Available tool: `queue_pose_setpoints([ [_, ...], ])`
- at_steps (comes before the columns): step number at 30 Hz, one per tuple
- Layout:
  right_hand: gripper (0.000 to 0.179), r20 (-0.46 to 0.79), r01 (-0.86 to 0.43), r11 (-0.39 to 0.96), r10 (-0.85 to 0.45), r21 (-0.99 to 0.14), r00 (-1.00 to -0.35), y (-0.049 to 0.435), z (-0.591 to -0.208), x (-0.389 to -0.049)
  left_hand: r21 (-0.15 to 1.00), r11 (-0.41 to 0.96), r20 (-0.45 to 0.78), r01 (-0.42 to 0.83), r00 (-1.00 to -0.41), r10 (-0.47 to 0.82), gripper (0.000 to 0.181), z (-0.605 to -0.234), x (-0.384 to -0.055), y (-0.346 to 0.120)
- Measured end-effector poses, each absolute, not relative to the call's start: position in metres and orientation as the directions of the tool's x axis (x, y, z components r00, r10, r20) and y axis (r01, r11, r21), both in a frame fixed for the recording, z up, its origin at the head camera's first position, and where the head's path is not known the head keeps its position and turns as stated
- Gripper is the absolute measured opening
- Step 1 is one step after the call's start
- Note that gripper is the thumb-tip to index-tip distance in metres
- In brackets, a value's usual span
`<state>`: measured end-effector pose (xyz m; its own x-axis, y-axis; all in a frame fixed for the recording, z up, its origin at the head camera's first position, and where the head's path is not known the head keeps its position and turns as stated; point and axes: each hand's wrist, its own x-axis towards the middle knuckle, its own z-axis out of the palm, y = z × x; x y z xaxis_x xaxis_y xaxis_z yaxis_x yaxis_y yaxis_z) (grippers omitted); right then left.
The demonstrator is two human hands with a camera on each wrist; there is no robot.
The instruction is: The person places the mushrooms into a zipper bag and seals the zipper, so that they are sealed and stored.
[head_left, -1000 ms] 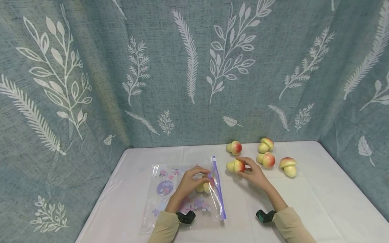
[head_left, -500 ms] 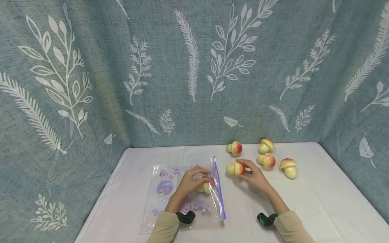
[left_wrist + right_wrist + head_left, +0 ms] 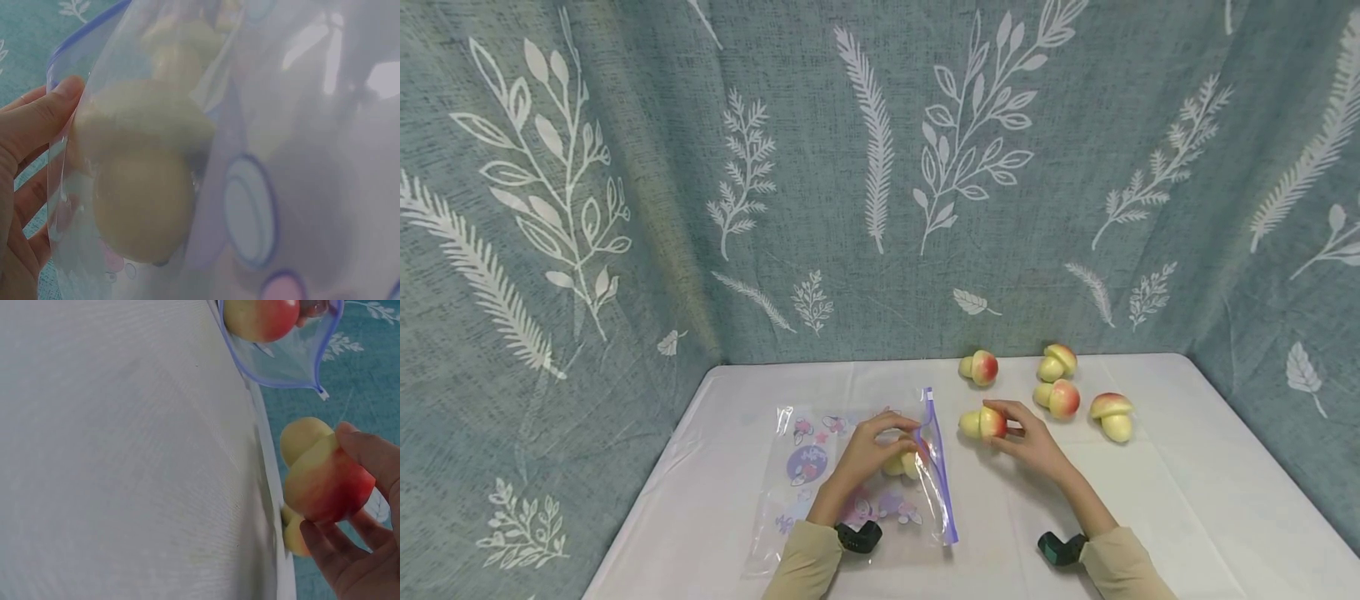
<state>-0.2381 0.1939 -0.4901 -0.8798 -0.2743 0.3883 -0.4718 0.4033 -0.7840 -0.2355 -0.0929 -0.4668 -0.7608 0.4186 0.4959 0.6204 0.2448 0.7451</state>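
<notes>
A clear zip bag [image 3: 807, 492] with a purple zip edge and printed pictures lies on the table, its mouth spread toward the right. My left hand [image 3: 871, 454] pinches the bag's film near the mouth. Inside sits one toy mushroom [image 3: 904, 463], yellow with a reddish cap, blurred through plastic in the left wrist view. Just right of the mouth, my right hand [image 3: 1028, 435] holds another toy mushroom [image 3: 982, 424] by its red cap between thumb and fingers, its yellow stem pointing left. In the right wrist view the bag's opening [image 3: 275, 383] gapes above this held mushroom [image 3: 325, 481].
Several more toy mushrooms lie at the back right: one mushroom [image 3: 979, 367] behind the held one, a pair [image 3: 1057, 398] close together, and one [image 3: 1112, 417] farther right. The white-covered table [image 3: 685, 500] ends at a green leaf-patterned curtain [image 3: 880, 208].
My right hand, holding its mushroom, has come slightly nearer to me. The left hand stays in place on the bag. The head view has shifted a little.
</notes>
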Motion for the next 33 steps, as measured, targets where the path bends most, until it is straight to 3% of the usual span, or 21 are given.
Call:
queue_pose_setpoints([
  [7, 0.054, 0.377, -0.458, 0.385, -0.269, -0.801, -0.886, 0.198, -0.503, -0.247, 0.766, 0.246, 0.476, 0.594, -0.781, 0.403, 0.026, -0.495, -0.253, -0.094],
  [15, 0.054, 0.389, -0.48, 0.372, -0.295, -0.795, -0.873, 0.197, -0.499, -0.245, 0.758, 0.217, 0.498, 0.616, -0.76, 0.418, 0.026, -0.499, -0.257, -0.096],
  [24, 0.053, 0.385, -0.478, 0.404, -0.293, -0.78, -0.875, 0.191, -0.496, -0.242, 0.778, 0.245, 0.46, 0.579, -0.79, 0.406, 0.026, -0.493, -0.251, -0.094],
  [33, 0.052, 0.363, -0.476, 0.379, -0.333, -0.793, -0.87, 0.18, -0.469, -0.225, 0.786, 0.237, 0.447, 0.571, -0.79, 0.421, 0.026, -0.464, -0.234, -0.093],
])
